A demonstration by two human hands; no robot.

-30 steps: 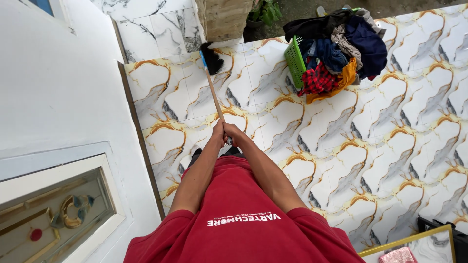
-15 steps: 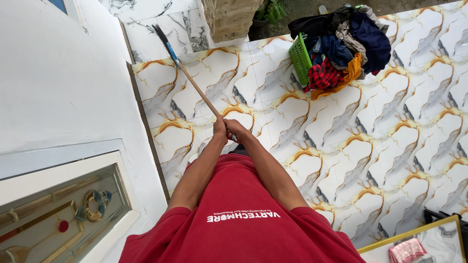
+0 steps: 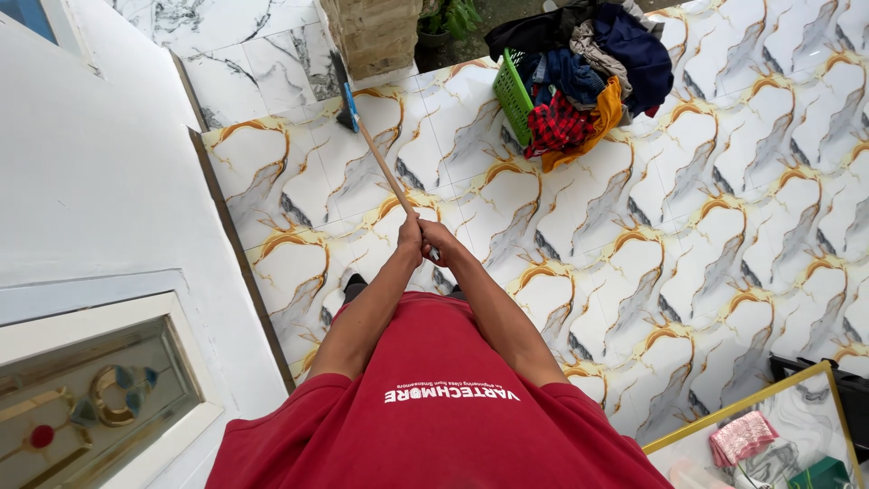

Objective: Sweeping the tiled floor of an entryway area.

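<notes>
We grip the broom [image 3: 376, 154] w/ both hands: left [image 3: 410, 243] & right [image 3: 434, 243] shut round its handle. Bristles rest on floor [image 3: 634, 226] nr the basket [image 3: 510, 95].

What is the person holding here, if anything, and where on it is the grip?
A broom, gripped by both hands at the top end of its wooden handle: left hand and right hand closed side by side, bristles down on the tiled floor.
</notes>
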